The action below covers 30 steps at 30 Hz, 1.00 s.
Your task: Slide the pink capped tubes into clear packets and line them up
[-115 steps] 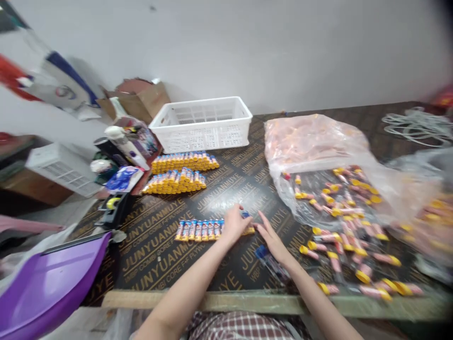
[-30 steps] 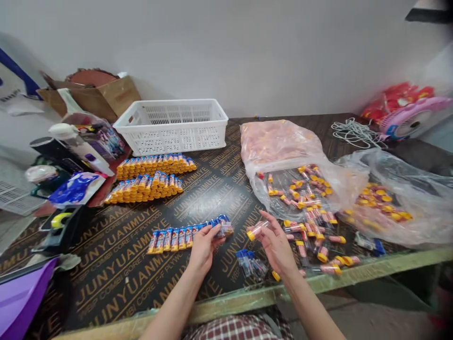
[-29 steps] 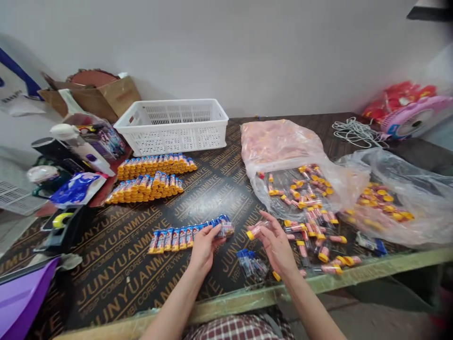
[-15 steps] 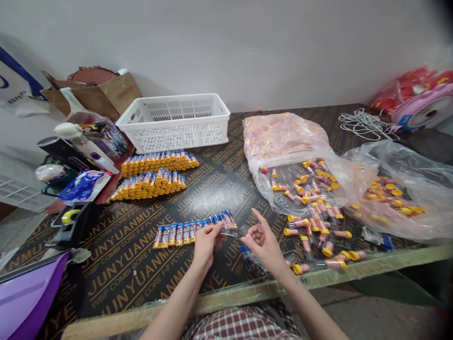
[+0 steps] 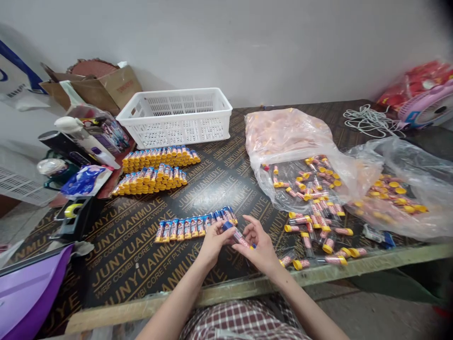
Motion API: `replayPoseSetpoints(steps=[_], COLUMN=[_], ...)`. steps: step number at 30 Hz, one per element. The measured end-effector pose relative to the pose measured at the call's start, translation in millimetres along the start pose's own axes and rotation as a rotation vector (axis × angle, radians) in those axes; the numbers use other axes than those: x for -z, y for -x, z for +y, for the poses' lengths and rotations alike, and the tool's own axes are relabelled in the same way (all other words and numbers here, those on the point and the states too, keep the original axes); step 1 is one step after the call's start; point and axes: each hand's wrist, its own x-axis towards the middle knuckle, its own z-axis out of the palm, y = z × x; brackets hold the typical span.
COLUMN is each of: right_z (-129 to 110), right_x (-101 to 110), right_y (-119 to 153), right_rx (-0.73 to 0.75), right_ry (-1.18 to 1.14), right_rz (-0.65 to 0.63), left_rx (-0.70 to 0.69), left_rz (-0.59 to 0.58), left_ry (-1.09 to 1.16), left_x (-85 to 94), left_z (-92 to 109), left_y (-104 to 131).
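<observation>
My left hand (image 5: 215, 242) pinches the blue end of a small tube (image 5: 238, 234) above the table's front part. The tube's other end lies between the thumb and fingers of my right hand (image 5: 260, 245). Just beyond my left hand, a row of blue-labelled tubes (image 5: 187, 228) with yellow ends lies side by side on the dark table. Two stacked piles of such tubes (image 5: 152, 180) sit farther back on the left. Loose pink tubes with yellow caps (image 5: 320, 222) are scattered to the right of my right hand.
A white basket (image 5: 177, 130) stands at the back. Plastic bags of tubes (image 5: 288, 134) lie on the right, near a white cable (image 5: 368, 122) and a pink fan (image 5: 426, 106). Bottles (image 5: 67, 148), a tape dispenser (image 5: 74, 219) and a purple container (image 5: 35, 293) are at left.
My hands have come together around a tube, my right hand closing on its end. The dark blue bundle near my right hand no longer shows. The view has shifted slightly.
</observation>
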Motion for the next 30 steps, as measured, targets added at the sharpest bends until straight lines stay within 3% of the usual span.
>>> replayPoseSetpoints(steps=[2,5,7,15,21,30], right_z=[1.1,3.1,5.0,-0.1,1.5,4.2], right_x=[2.2,8.5,11.1,10.0,10.6,8.0], right_y=[2.0,5.5,6.8,1.6,2.8,6.3], right_rx=[0.036,0.104,0.139,0.385,0.333,0.288], right_ry=[-0.072,-0.189,-0.163,0.204,0.059,-0.059], right_rz=[-0.011,-0.129,-0.166,-0.098,-0.25,-0.224], left_rx=[0.018,0.027,0.033,0.143,0.192,0.211], left_rz=[0.038,0.132,0.137,-0.072,-0.155,-0.139], left_ry=[0.069,0.095,0.086,0.013,-0.055,-0.068], left_x=[-0.7,2.2,3.8,-4.5,-5.7,-9.3], left_z=[3.1,8.5,10.1,4.0,0.3,-0.7], left_y=[0.7,-0.8,-2.0,5.3,9.6,12.9])
